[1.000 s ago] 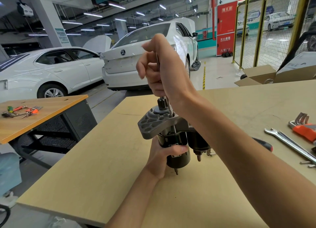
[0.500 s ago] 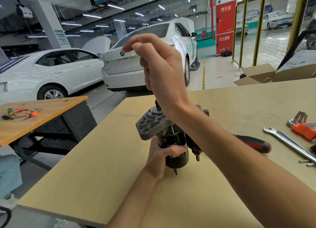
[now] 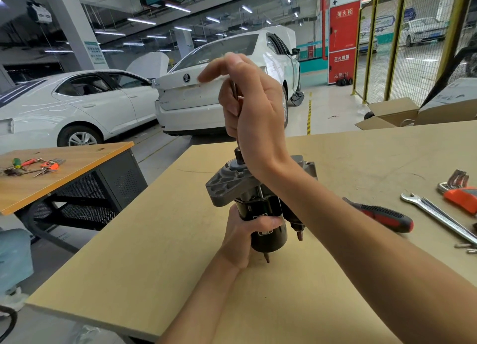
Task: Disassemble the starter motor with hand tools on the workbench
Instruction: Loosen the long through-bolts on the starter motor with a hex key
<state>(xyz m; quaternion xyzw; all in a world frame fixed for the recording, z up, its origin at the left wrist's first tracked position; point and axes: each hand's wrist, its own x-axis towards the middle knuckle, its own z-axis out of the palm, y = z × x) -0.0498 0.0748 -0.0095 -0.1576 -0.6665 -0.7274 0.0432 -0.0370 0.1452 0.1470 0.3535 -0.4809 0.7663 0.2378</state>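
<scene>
At bench centre: starter motor [image 3: 260, 201] upright, assembled.
Left hand [image 3: 244, 236]: clenching black body.
Right hand [image 3: 254, 111], 12 o'clock: fingers loosening around long through-bolt [image 3: 234, 90].
Remaining: housing separation.

Two hands [image 3: 254, 116], one starter motor [image 3: 260, 204]

Black starter motor [image 3: 268, 214] upright; grey flange topmost

The pale wooden table [image 3: 160, 271] is carrying the starter motor [image 3: 260, 204] — standing on end, gripped by the left hand [image 3: 242, 238]. Lying right of that hand: a red-and-black screwdriver [image 3: 382, 214], a spanner [image 3: 438, 214] and an orange-handled key set [image 3: 459, 191].
</scene>
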